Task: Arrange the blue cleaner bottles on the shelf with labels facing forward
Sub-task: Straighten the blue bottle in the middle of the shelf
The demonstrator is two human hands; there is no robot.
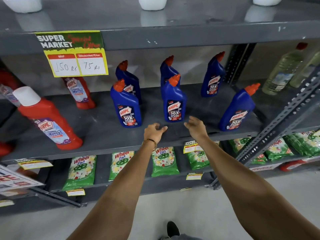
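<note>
Several blue cleaner bottles with orange caps stand upright on the grey middle shelf [103, 134]. Front row: one at the left [126, 105], one in the middle [174, 101], one at the right [238, 110], all with labels toward me. Behind them stand a back-left bottle [129, 80], a back-middle bottle [168, 70] mostly hidden, and a back-right bottle [213, 77]. My left hand [154, 131] hovers over the shelf's front edge, fingers loosely curled, holding nothing. My right hand [196, 126] is just in front of the middle bottle, fingers apart, empty.
Red bathroom cleaner bottles [50, 122] stand at the shelf's left. A yellow price sign [74, 54] hangs from the upper shelf. Clear bottles [284, 70] sit at the right beyond a perforated upright [277, 125]. Green detergent packs [164, 161] fill the lower shelf.
</note>
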